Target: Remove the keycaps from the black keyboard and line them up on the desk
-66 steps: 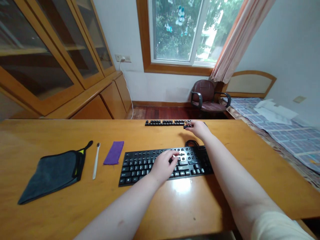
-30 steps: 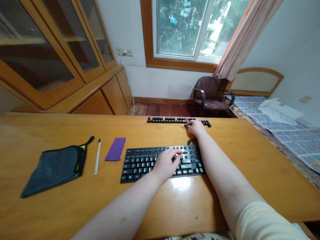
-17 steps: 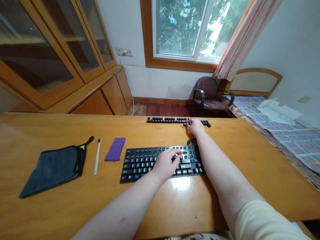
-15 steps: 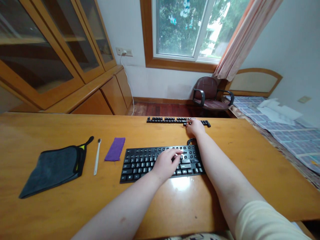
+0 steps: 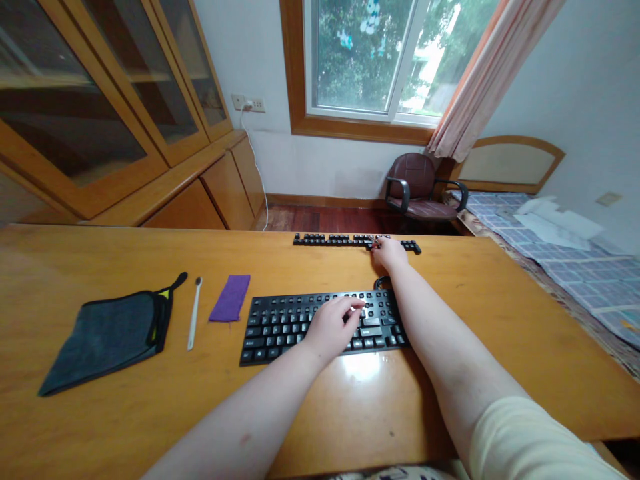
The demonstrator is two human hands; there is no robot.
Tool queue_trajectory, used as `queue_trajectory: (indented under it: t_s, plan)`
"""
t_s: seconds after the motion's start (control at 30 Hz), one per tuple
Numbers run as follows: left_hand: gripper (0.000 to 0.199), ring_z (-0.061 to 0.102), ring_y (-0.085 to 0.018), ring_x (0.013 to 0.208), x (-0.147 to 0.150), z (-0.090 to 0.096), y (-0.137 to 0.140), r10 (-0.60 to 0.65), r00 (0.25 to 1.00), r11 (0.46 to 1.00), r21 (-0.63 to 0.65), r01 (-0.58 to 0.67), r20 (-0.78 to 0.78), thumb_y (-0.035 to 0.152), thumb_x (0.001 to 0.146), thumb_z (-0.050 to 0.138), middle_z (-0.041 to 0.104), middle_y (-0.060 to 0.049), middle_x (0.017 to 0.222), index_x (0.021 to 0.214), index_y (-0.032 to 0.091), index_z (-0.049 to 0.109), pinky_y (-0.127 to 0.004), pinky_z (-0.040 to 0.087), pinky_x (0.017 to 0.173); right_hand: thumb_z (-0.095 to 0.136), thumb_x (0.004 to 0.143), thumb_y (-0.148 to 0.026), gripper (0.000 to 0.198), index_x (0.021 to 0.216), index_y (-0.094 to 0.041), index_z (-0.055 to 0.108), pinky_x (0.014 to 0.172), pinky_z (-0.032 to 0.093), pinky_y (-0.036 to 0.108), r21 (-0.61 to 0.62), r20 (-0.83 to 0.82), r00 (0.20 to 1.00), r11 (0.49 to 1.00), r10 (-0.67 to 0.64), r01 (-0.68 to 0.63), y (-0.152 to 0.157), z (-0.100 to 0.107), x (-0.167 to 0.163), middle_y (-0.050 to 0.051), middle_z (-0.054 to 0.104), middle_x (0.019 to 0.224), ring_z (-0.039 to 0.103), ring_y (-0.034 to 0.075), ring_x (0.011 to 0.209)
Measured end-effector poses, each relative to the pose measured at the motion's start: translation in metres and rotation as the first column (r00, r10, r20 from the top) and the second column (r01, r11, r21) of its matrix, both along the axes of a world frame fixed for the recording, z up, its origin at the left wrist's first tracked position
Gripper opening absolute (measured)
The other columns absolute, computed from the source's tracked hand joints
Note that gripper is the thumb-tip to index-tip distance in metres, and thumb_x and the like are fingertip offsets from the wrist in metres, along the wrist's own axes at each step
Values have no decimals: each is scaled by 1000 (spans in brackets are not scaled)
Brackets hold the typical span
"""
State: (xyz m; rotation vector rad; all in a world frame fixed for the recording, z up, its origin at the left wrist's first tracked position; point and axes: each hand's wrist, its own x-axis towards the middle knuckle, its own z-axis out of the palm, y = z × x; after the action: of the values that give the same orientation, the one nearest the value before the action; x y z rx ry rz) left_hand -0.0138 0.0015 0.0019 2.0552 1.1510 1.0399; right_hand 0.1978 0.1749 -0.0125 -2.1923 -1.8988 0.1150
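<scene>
A black keyboard (image 5: 280, 327) lies on the wooden desk, with bare sockets where keycaps are off along its top rows and right part. My left hand (image 5: 334, 323) rests over the keyboard's right half, fingers stretched to the right and the thumb apart below them; nothing shows in it. Beyond the keyboard, loose black keycaps (image 5: 335, 241) stand in rows near the desk's far edge. My right hand (image 5: 390, 253) reaches to the right part of these rows, its fingertips pinched on a small dark keycap, mostly hidden by the fingers.
Left of the keyboard lie a purple cloth (image 5: 230, 299), a white toothbrush (image 5: 194, 317) with dark bristles and a folded grey cloth (image 5: 107, 337) with black edging. The keyboard's coiled cable (image 5: 383, 283) sits behind it. An armchair (image 5: 420, 187) stands past the desk (image 5: 150, 420).
My right hand has shifted very slightly left at the keycap rows, its fingertips closing there. My left hand and the keyboard have stayed in place.
</scene>
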Motion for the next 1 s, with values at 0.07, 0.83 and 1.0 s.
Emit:
queue_trajectory:
  t_s: [0.07, 0.83, 1.0]
  plan:
    - [17, 61, -15, 80, 0, 0, 0, 0, 1000, 1000, -1, 0, -2, 19, 85, 50, 68, -1, 91, 95, 21, 64, -28, 48, 77, 55, 79, -34, 23, 94, -23, 67, 76, 43, 29, -4, 4, 1000, 1000, -2, 2, -1, 1, -1, 8, 68, 96, 60, 22, 89]
    - [17, 62, -15, 79, 0, 3, -1, 4, 1000, 1000, 5, -4, -7, 19, 85, 50, 68, -2, 90, 95, 21, 64, -28, 49, 76, 52, 82, -34, 26, 103, -25, 64, 76, 45, 32, -11, 39, 999, 999, 38, -37, -3, 4, -6, 9, 67, 102, 60, 25, 94]
    - [17, 62, -15, 80, 0, 2, 0, 7, 1000, 1000, 1, -7, -6, 19, 85, 50, 68, -2, 90, 95, 21, 64, -28, 48, 76, 54, 81, -35, 28, 104, -24, 64, 78, 44, 31, -10, 4, 1000, 1000, 17, -17, -3, 4, -8, 9, 67, 102, 60, 24, 94]
